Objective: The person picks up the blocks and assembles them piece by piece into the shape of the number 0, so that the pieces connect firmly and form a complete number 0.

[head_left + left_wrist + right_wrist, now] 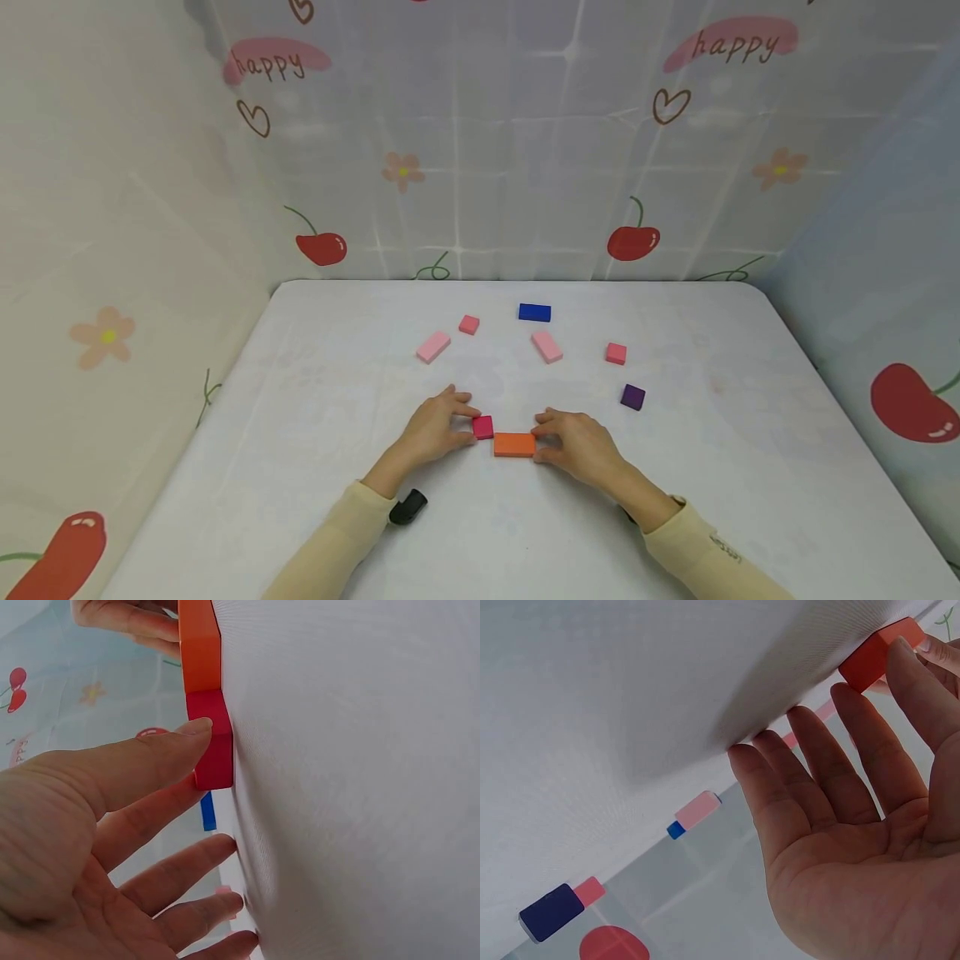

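Backdrop lettering: We read "happy" twice on the backdrop [517, 192], once at left and once at right, each in brown script over a pink smear.
Sleeve mark: The right sleeve [686, 546] bears small dark markings that we cannot make out.
Orange block: We find the orange block [513, 445] on the desk [300, 375], its long axis running left to right; its left end faces the red block [483, 427], its right end the right hand [581, 446].
Red block: It looks nearly square from above and sits against the orange block's left end, set slightly farther back.
Left hand: We note the left hand [433, 429] pinching the red block between thumb and forefinger, the other fingers spread.
Right hand: Thumb and forefinger pinch the orange block's right end.
Hands: They stand apart, the two blocks between them.
Far oblongs: The blue block [535, 312] lies left to right; the left pale pink block [433, 347] slants away rightward, the right pale pink block [547, 347] away leftward.
Small blocks: We record two coral blocks [616, 353], well apart, and a dark purple block [633, 397] at right.
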Available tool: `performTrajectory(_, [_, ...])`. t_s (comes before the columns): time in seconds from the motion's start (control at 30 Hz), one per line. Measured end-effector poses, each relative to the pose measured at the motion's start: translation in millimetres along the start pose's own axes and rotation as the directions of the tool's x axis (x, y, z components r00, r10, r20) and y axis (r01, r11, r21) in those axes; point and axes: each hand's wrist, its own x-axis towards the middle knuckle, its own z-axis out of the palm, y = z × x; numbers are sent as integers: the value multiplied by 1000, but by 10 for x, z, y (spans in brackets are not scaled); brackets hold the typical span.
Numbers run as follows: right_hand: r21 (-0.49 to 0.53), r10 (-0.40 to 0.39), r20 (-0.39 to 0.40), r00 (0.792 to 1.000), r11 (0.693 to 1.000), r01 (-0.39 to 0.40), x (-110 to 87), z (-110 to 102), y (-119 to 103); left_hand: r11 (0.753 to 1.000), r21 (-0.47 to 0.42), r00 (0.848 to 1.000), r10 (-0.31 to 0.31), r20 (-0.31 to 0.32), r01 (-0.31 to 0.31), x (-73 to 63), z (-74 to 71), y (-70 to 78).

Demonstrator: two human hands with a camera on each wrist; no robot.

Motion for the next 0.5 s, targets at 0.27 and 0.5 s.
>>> performTrajectory(0.27, [8, -5, -2, 1000, 1000, 5, -6, -6, -6, 1000, 4, 1000, -3, -8, 3, -11, 1, 27])
performTrajectory(0.5, [7, -1, 1, 1000, 1000, 1, -4, -6, -7, 1000, 12, 1000, -1, -9, 2, -18, -8, 41])
